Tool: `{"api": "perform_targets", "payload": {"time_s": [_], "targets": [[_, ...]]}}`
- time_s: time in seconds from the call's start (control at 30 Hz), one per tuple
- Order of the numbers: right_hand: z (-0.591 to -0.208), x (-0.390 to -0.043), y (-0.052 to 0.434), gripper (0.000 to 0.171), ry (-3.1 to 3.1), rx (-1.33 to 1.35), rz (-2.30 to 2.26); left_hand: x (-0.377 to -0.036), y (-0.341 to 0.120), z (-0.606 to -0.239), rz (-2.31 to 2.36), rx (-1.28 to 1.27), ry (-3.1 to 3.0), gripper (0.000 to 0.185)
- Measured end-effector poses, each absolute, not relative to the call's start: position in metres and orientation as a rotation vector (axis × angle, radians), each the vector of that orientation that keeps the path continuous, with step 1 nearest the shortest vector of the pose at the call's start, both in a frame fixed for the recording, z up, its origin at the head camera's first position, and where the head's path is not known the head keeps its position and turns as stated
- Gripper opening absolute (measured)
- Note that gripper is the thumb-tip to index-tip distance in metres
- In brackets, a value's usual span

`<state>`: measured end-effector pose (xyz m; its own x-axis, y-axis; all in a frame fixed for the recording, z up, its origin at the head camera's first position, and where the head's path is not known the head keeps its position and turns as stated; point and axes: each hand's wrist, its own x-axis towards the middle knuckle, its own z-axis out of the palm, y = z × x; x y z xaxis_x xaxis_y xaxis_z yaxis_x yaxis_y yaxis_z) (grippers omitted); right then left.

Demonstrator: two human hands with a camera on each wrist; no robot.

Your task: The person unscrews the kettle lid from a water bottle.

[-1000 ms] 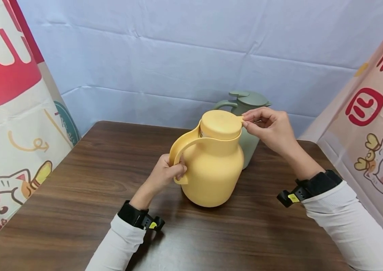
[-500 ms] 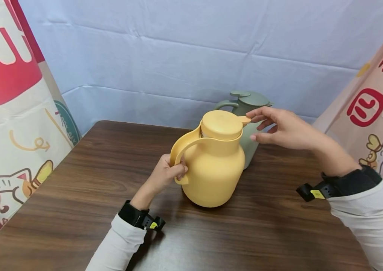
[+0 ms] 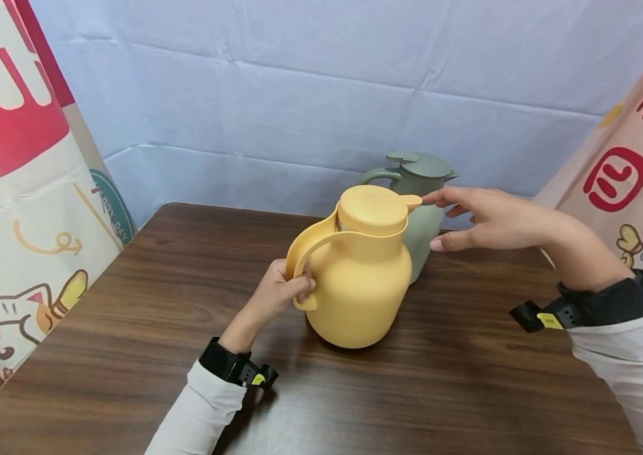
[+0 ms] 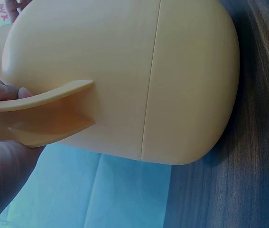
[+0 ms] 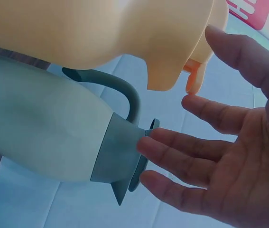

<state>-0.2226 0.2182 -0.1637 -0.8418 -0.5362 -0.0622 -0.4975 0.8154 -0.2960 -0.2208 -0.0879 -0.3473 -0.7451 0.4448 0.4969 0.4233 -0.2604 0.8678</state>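
Note:
A yellow jug (image 3: 358, 278) (image 4: 139, 71) (image 5: 101, 33) stands upright on the dark wooden table (image 3: 128, 303), its round lid (image 3: 372, 208) on. My left hand (image 3: 278, 292) (image 4: 1, 156) grips its curved handle (image 3: 304, 249) (image 4: 44, 107). My right hand (image 3: 477, 218) (image 5: 229, 147) hovers open just right of the lid, fingers straight, the forefinger tip at the lid's small tab (image 3: 414, 201) (image 5: 194, 78). Whether it touches the tab is unclear. A grey-green jug (image 3: 420, 189) (image 5: 53, 133) stands close behind the yellow one.
A pale blue cloth (image 3: 298, 95) hangs behind the table. Printed banners stand at the left (image 3: 19, 189) and right (image 3: 628, 183) edges. Bare wood stretches in front and to the left of the jugs.
My right hand has let go of the lid's tab, opened its fingers and drawn back to the right. The left hand and both jugs have stayed put.

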Motion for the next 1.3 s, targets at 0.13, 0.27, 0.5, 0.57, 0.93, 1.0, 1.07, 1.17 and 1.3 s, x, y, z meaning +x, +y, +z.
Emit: {"api": "perform_targets", "payload": {"time_s": [0.13, 0.27, 0.5, 0.57, 0.93, 1.0, 1.07, 1.17, 1.3], "targets": [[-0.161, -0.225, 0.213, 0.067, 2.872, -0.810, -0.399, -0.221, -0.088, -0.347, 2.219, 1.111, 1.900, 0.011], [-0.158, -0.230, 0.206, 0.070, 2.862, -0.813, -0.418, -0.220, -0.088, -0.347, 2.218, 1.108, 1.898, 0.012], [-0.153, -0.232, 0.187, 0.075, 2.871, -0.891, -0.374, -0.219, -0.087, -0.347, 2.226, 1.122, 1.879, 0.012], [-0.153, -0.233, 0.182, 0.076, 2.854, -0.935, -0.386, -0.218, -0.088, -0.347, 2.227, 1.121, 1.881, 0.012], [-0.159, -0.243, 0.152, 0.082, 2.808, -1.138, -0.307, -0.216, -0.087, -0.346, 2.212, 1.081, 1.910, 0.012], [-0.157, -0.245, 0.147, 0.082, 2.795, -1.150, -0.279, -0.217, -0.086, -0.346, 2.209, 1.079, 1.913, 0.012], [-0.156, -0.247, 0.143, 0.080, 2.766, -1.168, -0.249, -0.218, -0.086, -0.345, 2.207, 1.083, 1.917, 0.012], [-0.153, -0.250, 0.137, 0.075, 2.718, -1.185, -0.220, -0.219, -0.085, -0.345, 2.213, 1.097, 1.914, 0.012], [-0.150, -0.254, 0.134, 0.069, 2.674, -1.108, -0.237, -0.221, -0.085, -0.346, 2.221, 1.106, 1.911, 0.012]]}}
